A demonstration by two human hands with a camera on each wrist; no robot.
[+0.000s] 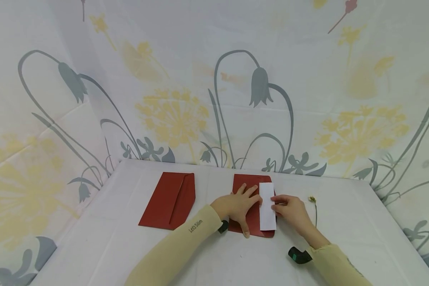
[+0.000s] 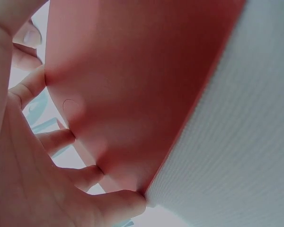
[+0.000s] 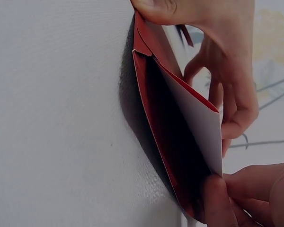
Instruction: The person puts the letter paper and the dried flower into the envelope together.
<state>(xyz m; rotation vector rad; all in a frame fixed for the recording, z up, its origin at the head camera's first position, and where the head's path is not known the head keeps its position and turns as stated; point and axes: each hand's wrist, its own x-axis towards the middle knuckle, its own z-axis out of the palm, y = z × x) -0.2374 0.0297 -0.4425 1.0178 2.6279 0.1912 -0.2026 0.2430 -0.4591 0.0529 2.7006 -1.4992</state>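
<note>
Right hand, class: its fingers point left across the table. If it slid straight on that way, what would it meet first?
The right hand already pinches the white flap, so next it would probably meet the left hand pressing flat on the red envelope, though depth is unclear.

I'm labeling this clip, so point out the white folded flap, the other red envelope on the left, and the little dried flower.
white folded flap (image 1: 267, 206), head view, middle of the white panel.
red envelope on the left (image 1: 164, 202), head view, its flat red face.
dried flower (image 1: 312, 199), head view, the yellowish head.
</note>
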